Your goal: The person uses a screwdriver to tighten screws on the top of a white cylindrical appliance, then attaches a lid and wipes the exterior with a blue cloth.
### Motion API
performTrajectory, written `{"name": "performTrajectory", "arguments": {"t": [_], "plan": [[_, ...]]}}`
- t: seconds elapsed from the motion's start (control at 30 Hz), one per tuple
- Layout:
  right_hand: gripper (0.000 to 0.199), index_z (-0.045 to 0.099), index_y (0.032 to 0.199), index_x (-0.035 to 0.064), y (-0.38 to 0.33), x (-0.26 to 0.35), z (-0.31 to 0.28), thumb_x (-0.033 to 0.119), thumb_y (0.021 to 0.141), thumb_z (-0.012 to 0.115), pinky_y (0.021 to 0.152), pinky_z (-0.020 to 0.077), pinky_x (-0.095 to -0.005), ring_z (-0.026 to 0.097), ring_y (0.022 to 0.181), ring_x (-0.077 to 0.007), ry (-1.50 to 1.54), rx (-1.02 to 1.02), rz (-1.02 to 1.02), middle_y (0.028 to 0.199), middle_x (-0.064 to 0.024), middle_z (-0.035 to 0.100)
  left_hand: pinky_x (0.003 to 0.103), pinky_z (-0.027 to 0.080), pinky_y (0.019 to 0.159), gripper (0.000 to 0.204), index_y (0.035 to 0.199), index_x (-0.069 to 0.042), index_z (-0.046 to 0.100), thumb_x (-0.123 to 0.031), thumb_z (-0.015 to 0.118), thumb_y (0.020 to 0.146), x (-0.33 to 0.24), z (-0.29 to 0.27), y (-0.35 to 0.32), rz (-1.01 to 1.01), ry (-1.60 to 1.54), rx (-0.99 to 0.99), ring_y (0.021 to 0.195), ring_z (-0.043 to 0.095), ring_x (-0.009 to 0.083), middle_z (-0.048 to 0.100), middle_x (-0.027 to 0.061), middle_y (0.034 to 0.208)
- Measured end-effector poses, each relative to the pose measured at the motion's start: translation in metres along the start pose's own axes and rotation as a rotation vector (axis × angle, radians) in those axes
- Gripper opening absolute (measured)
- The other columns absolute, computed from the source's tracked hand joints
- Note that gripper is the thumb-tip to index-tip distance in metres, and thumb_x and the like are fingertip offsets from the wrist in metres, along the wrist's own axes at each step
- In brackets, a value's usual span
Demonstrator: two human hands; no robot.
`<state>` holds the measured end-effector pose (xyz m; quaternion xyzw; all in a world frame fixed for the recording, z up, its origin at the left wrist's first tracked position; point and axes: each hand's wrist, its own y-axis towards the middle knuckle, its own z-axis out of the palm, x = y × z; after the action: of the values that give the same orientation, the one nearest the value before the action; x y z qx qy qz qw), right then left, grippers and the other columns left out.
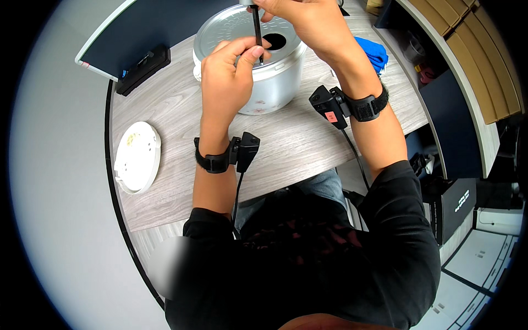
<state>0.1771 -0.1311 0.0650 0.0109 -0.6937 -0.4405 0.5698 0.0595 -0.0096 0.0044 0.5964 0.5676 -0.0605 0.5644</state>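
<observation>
A white rice-cooker-like pot [275,91] with small flower prints stands on the desk, a perforated metal face with a round dark hole turned up. Above its near rim a screwdriver [257,25] with a dark shaft points down, its tip at the metal edge. My right hand [311,25] grips it near the top, where the handle is partly cut off by the frame's edge. Lower on the shaft, close to the tip, the thumb and fingers of my left hand [228,71] pinch it. Whether a screw sits under the tip I cannot make out.
On the desk's left lies a round white plastic cover [136,159]. A black case [144,70] rests by the dark partition [159,27]. Right of the pot is a blue cloth [372,54]; beyond it stand a shelf and cardboard boxes [478,60]. Cables hang from both wrist-worn devices.
</observation>
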Motion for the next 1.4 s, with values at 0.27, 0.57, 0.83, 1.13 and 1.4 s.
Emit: {"name": "performTrajectory", "arguments": {"t": [0.27,0.57,0.83,1.13,1.4], "plan": [[0.03,0.059,0.108,-0.0009,-0.002,0.015,0.012,0.007,0.086,0.077,0.065,0.0493,-0.0205,0.059,0.08,-0.0039,-0.188,-0.046,0.082,0.093,-0.0046,0.064,0.03,0.053,0.072,0.015,0.095,0.001,0.074,-0.014,0.071,0.09,-0.012,0.002,0.0,0.022,0.028,-0.057,0.078,0.068,0.0176,0.074,0.0087,0.078],[0.034,0.057,0.126,-0.0011,0.005,-0.009,0.0,0.009,0.095,0.068,0.077,0.0527,-0.0229,0.064,0.091,-0.0093,0.269,0.139,0.002,0.109,-0.0058,0.068,0.031,0.054,0.07,0.014,0.094,0.0,0.073,-0.011,0.064,0.093,0.0,0.006,-0.001,-0.016,-0.09,-0.033,0.073,0.07,0.019,0.075,0.0091,0.081],[0.029,0.064,0.122,-0.003,-0.004,0.005,0.003,0.005,0.094,0.068,0.067,0.0491,-0.0196,0.058,0.082,-0.0044,0.01,0.071,0.056,0.096,-0.001,0.064,0.033,0.052,0.075,0.02,0.105,-0.003,0.074,-0.013,0.058,0.096,0.004,-0.006,0.0,0.0,-0.13,0.108,0.081,0.066,0.0189,0.075,0.0076,0.087],[0.03,0.055,0.108,0.0018,-0.004,0.008,0.013,0.007,0.087,0.076,0.058,0.0464,-0.0191,0.056,0.072,-0.0039,-0.125,-0.002,0.048,0.089,-0.001,0.059,0.029,0.051,0.075,0.018,0.097,-0.001,0.073,-0.017,0.071,0.091,-0.002,0.007,-0.002,-0.016,-0.025,-0.071,0.076,0.066,0.0159,0.073,0.0081,0.081],[0.039,0.055,0.135,-0.0029,-0.006,0.007,0.0,0.011,0.099,0.062,0.081,0.0526,-0.0243,0.063,0.094,-0.01,0.225,0.078,0.094,0.111,-0.0084,0.069,0.034,0.05,0.072,0.018,0.097,-0.005,0.075,-0.016,0.061,0.096,0.001,0.004,-0.002,-0.001,-0.002,0.01,0.074,0.065,0.0193,0.074,0.0029,0.081]]}}
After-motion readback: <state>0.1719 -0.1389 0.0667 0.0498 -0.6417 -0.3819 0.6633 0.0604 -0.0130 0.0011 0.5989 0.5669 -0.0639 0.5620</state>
